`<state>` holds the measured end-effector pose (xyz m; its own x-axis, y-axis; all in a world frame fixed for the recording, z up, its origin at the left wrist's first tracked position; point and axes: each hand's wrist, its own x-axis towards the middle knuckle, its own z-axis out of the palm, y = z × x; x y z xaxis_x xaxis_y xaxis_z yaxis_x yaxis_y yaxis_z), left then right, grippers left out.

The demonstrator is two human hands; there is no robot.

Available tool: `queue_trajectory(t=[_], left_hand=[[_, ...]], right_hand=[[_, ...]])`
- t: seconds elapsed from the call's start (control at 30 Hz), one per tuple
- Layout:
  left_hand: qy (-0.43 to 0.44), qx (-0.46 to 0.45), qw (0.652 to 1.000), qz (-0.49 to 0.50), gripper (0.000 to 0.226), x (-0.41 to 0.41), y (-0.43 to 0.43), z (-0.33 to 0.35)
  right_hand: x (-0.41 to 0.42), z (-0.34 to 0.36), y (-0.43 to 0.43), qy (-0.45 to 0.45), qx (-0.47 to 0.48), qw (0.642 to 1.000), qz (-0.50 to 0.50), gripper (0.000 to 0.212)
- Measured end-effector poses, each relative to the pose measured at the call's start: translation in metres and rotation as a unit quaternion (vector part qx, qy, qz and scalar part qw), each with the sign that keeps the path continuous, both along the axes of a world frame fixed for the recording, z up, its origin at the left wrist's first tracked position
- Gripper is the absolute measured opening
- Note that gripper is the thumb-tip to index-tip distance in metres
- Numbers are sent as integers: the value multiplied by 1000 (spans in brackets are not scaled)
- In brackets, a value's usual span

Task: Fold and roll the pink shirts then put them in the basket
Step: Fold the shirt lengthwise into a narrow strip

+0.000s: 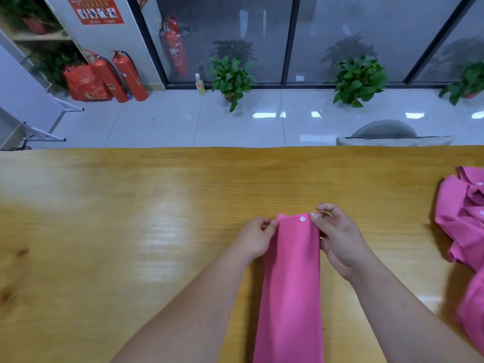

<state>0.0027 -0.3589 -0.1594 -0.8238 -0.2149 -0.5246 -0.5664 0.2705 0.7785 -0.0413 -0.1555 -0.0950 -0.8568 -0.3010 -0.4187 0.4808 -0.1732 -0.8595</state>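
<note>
At the left we have a broad stretch of the wooden surface (pixel 117 218), glossy under the room lights. Moving in, our left hand (pixel 255 238) sits at the far left corner of the folded pink shirt (pixel 290 284). Its grip is closed on the cloth, thumb and fingertips pinching that corner.

The shirt lies flat on the surface as a long narrow strip. Its long axis runs straight away from us, with the near end cut off by the bottom of the view and the far end between the two hands. A white button (pixel 302 219) shows just inside that far edge.

Our right hand (pixel 337 239) mirrors the left. Its grip is clamped on the far right corner, thumb on top and fingers curled behind the edge. The hands are level with each other and equally near the end, so neither leads.

We judge the folding done and the rolling about to start. The strip stretches from the grips back toward our body, so the roll would travel along that axis toward us, both corners turning over together to keep it straight. Well apart at the right edge, a loose pile of pink shirts (pixel 458 218) lies on the surface. We see no basket.
</note>
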Motion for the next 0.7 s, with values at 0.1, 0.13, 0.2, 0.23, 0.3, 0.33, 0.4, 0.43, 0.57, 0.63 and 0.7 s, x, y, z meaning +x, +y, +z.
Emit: queue_trajectory(t=[0.1, 0.13, 0.2, 0.23, 0.3, 0.33, 0.4, 0.43, 0.57, 0.63, 0.7], left_hand=[[3, 166, 985, 55, 17, 12, -8, 9], [18, 192, 978, 76, 10, 15, -12, 15], [48, 191, 974, 114, 5, 21, -24, 28], [59, 185, 974, 119, 8, 25, -31, 35], [77, 232, 963, 110, 14, 32, -48, 46], [85, 275, 952, 101, 16, 36, -55, 51], [89, 269, 954, 101, 19, 38, -63, 52], [87, 219, 965, 114, 18, 36, -65, 50], [89, 83, 978, 170, 20, 29, -58, 26], [91, 43, 974, 203, 17, 28, -54, 15], [93, -53, 975, 197, 17, 32, -49, 2]], right_hand=[[2, 1, 1, -16, -17, 1000, -5, 22], [1, -1, 1, -16, -3, 1000, -7, 22], [-1, -2, 1, 5, 64, 998, -14, 21], [-2, -1, 2, 25, 108, 994, -19, 22], [-4, 1, 6, 61, 131, 989, -19, 22], [-3, 3, 6, 70, 106, 992, -16, 22], [-2, 5, -1, 83, 97, 992, -4, 21], [-4, 1, -6, 99, 131, 986, -4, 21], [-9, -23, -22, 138, 223, 965, -33, 22], [-10, -38, -25, 138, 257, 955, -54, 21], [-6, -54, -29, 154, 340, 925, -69, 16]])
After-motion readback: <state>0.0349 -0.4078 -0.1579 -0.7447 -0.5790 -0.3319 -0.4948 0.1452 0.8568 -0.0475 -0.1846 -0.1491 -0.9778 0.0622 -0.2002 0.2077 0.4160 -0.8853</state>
